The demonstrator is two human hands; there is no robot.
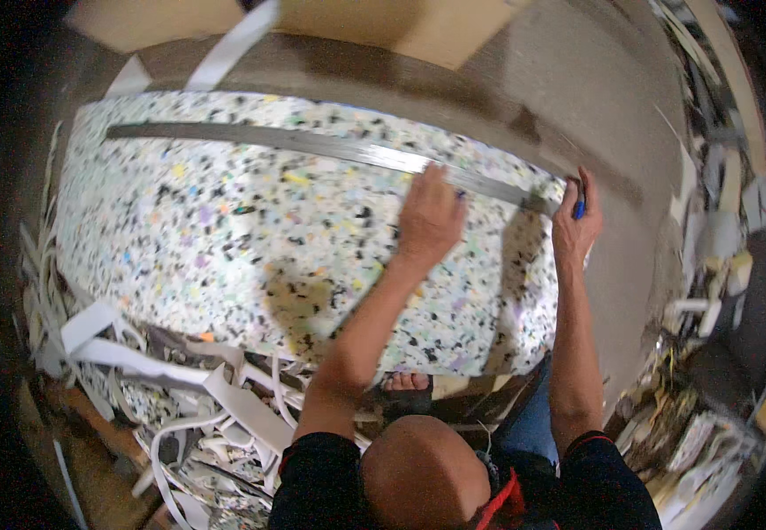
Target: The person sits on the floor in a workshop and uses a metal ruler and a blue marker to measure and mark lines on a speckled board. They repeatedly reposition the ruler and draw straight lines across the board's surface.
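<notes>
Head view: our left grip [432,216] rests on the metal straightedge [295,141] atop the speckled foam slab [242,230], whether clenched we cannot tell; our right grip [576,225] clasps a blue tool [579,209] at the slab's right edge. Even downward pressure should prevent slipping.

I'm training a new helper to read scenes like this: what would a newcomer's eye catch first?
Probably the big white speckled slab filling the middle, with a long metal strip lying along its far side. Next, the hands: the left hand at the strip, the right hand by the slab's right end, holding a small blue object. Tangled white offcuts crowd the lower left.
</notes>
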